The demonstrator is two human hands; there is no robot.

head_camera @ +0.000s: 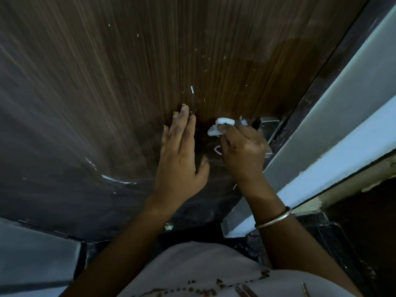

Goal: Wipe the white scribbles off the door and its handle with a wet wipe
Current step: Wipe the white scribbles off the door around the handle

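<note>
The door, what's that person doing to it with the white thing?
A person is cleaning white scribbles off the brown door. The right hand presses a crumpled wet wipe against the wood beside the metal handle, while the left hand rests flat on the door. White marks are left: a loop just under the wipe and a streak lower left.

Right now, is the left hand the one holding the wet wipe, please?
No, the right hand grips the wet wipe while the left hand rests flat on the door.
</note>
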